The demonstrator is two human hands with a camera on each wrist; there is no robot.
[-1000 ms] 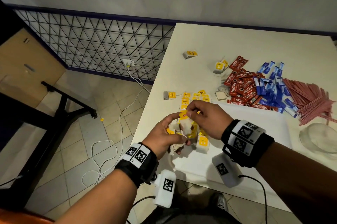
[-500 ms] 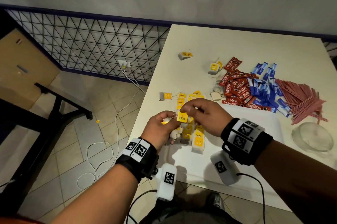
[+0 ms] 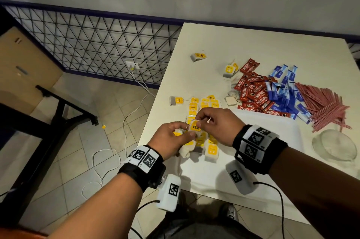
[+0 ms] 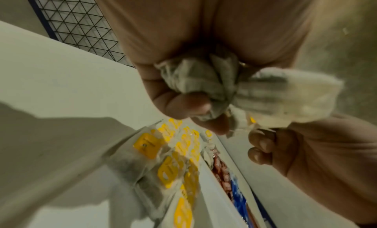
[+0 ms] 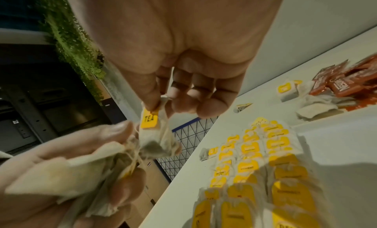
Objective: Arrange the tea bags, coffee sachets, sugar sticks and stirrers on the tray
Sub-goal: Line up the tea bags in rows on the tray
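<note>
Pinching now: right hand [image 3: 216,126] lifts tea bag [image 3: 194,126] higher | left hand [image 3: 171,139] still clutches bunch [image 4: 234,89]

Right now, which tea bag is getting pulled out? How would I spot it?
Find the white table, then the two hands above its near left edge. The left hand grips a bunch of tea bags; the right hand pinches one tea bag just above. Its yellow tag reads TEA in bold black letters.

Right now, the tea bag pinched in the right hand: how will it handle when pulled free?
The tea bag looks floppy, sagging below the pinch. Probably light. Its strings seem tangled with the bunch in the left hand, so it may snag or tear.
</note>
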